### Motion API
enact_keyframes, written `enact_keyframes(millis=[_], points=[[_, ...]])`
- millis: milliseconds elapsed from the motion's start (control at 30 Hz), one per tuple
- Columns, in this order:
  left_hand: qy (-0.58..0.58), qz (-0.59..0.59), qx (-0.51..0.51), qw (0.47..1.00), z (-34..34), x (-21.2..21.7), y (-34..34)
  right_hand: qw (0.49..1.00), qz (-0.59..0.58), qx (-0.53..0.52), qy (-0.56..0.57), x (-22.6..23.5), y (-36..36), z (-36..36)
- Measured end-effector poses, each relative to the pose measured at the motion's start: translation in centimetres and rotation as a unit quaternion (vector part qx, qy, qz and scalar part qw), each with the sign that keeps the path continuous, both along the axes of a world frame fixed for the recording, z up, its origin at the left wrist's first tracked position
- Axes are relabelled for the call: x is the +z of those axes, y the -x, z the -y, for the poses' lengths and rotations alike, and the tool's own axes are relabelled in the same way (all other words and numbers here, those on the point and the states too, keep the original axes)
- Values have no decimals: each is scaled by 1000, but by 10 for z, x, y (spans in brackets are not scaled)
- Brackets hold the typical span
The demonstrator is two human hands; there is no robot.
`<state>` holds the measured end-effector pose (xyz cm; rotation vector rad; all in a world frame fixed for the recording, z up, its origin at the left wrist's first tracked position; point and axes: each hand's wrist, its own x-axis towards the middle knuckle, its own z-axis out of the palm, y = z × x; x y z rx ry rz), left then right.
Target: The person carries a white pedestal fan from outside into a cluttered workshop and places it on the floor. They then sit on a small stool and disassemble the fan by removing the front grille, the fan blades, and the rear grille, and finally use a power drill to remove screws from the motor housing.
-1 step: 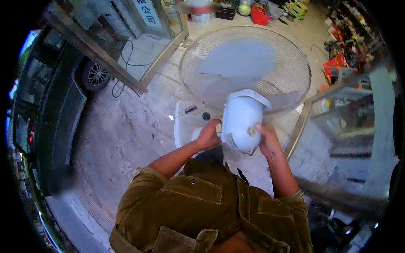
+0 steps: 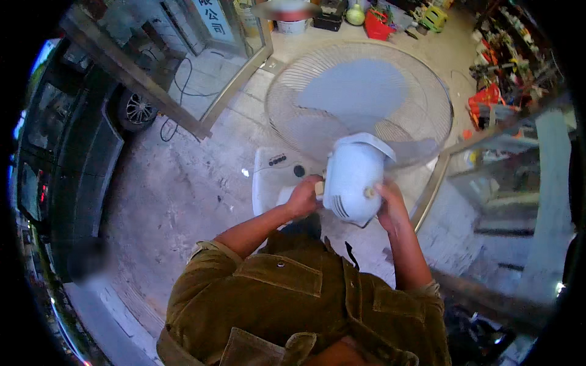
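A large fan stands before me, its pale motor housing (image 2: 354, 174) toward me and its round wire guard (image 2: 284, 82) beyond. Blue-grey blades (image 2: 360, 91) show through the wires. At the housing's left side my left hand (image 2: 303, 196) is closed, its fingertips around a small beige knob (image 2: 319, 188). My right hand (image 2: 390, 202) grips the housing's right side, its thumb beside another small beige knob (image 2: 369, 192). Part of its fingers is hidden behind the housing. Below left, a white base (image 2: 264, 183) carries a dark round piece (image 2: 299, 171) and several small dark buttons.
A glass door frame (image 2: 235, 91) stands at the left and another (image 2: 430, 189) at the right. Beyond the left one is a dark vehicle (image 2: 73, 152); a loose cable (image 2: 177, 116) lies near its wheel. Tools and parts (image 2: 494, 100) pile up at the far right; a red basket (image 2: 378, 25) sits at the back.
The fan's housing and guard have shifted slightly right, with both my hands following. The housing has turned a little, and its dark vent slots now show more clearly.
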<state>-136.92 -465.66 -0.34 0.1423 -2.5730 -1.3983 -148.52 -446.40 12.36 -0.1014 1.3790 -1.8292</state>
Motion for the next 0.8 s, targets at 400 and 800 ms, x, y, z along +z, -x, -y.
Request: enact_keyframes(millis=[400,800], points=[[-14,26,-93,995,81,102,468,984,91,-151,-7,63,439,51],[33,27,-118,992,-7,266,875,961,142,-236,19,208,849,-54]])
